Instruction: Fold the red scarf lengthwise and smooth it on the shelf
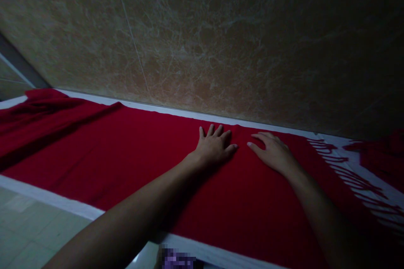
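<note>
The left hand [214, 147] lay flat with fingers fanned wide, and the right hand [273, 153] rested just beside it, palm down too (its fingers sat closer together), the two not touching.

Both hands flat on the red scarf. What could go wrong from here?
The left hand and right hand might drag the red scarf sideways. Its loose fringe could tangle if swept. The bunched fold at far left could shift, pulling the flat part askew. The near edge lies close to the rim of the white surface, so it might slip off.
</note>
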Motion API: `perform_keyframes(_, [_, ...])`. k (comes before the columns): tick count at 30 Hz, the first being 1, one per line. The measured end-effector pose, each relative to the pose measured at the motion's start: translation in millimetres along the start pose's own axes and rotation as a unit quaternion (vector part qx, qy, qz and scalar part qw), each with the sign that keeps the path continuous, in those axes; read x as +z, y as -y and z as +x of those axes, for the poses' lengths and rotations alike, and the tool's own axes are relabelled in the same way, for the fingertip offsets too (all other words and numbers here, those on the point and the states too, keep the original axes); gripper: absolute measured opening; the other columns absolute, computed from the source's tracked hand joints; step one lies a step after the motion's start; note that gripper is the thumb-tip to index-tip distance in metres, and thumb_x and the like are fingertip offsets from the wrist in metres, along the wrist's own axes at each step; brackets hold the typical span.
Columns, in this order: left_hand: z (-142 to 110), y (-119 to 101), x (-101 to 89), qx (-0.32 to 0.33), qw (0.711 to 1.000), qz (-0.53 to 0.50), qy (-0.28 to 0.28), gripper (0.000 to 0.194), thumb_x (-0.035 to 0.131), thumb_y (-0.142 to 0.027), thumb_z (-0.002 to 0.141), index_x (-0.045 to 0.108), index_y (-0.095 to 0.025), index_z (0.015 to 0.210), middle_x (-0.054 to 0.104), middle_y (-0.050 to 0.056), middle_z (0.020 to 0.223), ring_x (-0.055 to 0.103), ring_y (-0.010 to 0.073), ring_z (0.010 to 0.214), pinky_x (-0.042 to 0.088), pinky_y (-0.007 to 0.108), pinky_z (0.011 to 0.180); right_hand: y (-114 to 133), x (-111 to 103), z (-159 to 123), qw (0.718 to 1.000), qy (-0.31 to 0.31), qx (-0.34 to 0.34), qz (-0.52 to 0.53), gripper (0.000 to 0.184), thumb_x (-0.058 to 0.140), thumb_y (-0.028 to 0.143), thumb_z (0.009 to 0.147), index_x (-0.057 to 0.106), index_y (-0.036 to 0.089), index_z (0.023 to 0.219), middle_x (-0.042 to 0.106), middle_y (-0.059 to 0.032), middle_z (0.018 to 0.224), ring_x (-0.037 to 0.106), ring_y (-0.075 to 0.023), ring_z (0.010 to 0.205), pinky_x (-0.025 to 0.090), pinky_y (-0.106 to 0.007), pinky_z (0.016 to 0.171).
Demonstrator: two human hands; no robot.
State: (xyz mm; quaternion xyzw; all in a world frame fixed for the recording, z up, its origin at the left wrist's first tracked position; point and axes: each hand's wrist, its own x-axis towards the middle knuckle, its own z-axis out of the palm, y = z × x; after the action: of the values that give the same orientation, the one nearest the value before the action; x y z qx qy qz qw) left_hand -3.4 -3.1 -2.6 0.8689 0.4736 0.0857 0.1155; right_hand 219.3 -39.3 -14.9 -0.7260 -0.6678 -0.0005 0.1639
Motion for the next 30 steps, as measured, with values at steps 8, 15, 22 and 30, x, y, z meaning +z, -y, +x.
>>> perform_keyframes(8, [0.0, 0.2, 0.1, 0.002, 1.000, 0.005, 0.000, 0.072, 0.039, -0.068, 0.105, 0.041, -0.026, 0.162, 0.027, 0.011, 0.173, 0.016, 0.0431, 0.160, 0.010, 0.079, 0.122, 1.0, -1.0, -0.5, 1.000, 0.004, -0.001, 0.002, 0.041, 0.059, 0.042, 0.100, 0.070, 0.021, 0.133, 0.063, -0.0137, 0.147, 0.059, -0.0361, 0.133, 0.047, -0.059, 0.113])
perform_keyframes(15, [1.0, 0.4, -0.3, 0.001, 1.000, 0.003, 0.003, 0.071, 0.039, -0.068, 0.105, 0.042, -0.025, 0.162, 0.028, 0.010, 0.173, 0.016, 0.0427, 0.160, 0.010, 0.078, 0.122, 1.6, -1.4, -0.4, 1.000, 0.006, 0.000, 0.000, 0.043, 0.058, 0.044, 0.100, 0.069, 0.021, 0.134, 0.062, -0.0146, 0.146, 0.059, -0.0368, 0.132, 0.048, -0.059, 0.111])
perform_keyframes(22, [-0.9, -1.3, -1.7, 0.001, 1.000, 0.002, 0.002, 0.071, 0.039, -0.067, 0.105, 0.042, -0.025, 0.161, 0.028, 0.011, 0.173, 0.016, 0.0426, 0.160, 0.010, 0.078, 0.123, -1.9, 0.8, -0.1, 1.000, 0.004, -0.006, -0.002, 0.044, 0.056, 0.045, 0.100, 0.069, 0.021, 0.134, 0.062, -0.0142, 0.147, 0.059, -0.0364, 0.132, 0.047, -0.059, 0.112])
perform_keyframes(30, [-1.9, -1.7, -2.4, 0.000, 1.000, 0.006, 0.002, 0.070, 0.038, -0.066, 0.105, 0.042, -0.025, 0.161, 0.028, 0.011, 0.173, 0.016, 0.0426, 0.160, 0.011, 0.077, 0.123, -6.8, 4.5, 2.1, 1.000, 0.003, -0.011, 0.003, 0.045, 0.055, 0.049, 0.099, 0.069, 0.023, 0.133, 0.062, -0.0134, 0.147, 0.058, -0.0358, 0.133, 0.047, -0.059, 0.112])
